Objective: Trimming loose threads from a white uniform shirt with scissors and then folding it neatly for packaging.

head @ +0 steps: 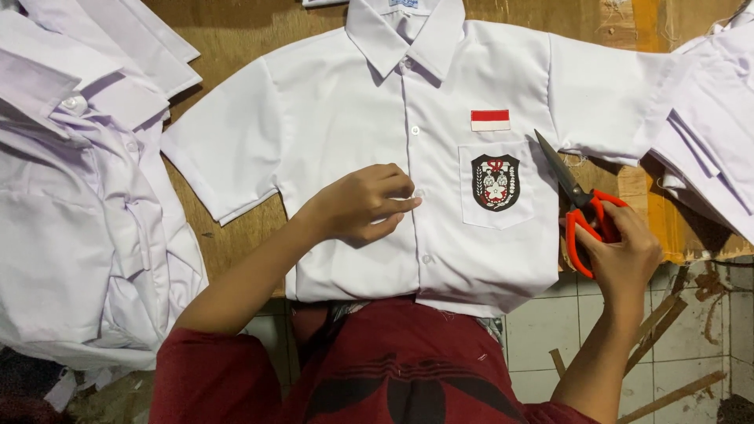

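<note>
The white shirt (353,118) lies flat on the wooden table (236,31), collar at 12 o'clock, hem at 6. The left hand (365,206) pinches its button placket. The right hand (624,251) grips closed orange-handled scissors (577,200), tips toward 11. Stacked shirts (78,196) lie at 9.

— What was the left hand (365,206) doing?
— It pinched the buttoned front of a white shirt (345,102) spread flat on the wooden table (236,31).
— And the right hand (624,251)?
— It held red-handled scissors (585,208), blades closed, just beside the shirt's badge pocket (496,188).
</note>
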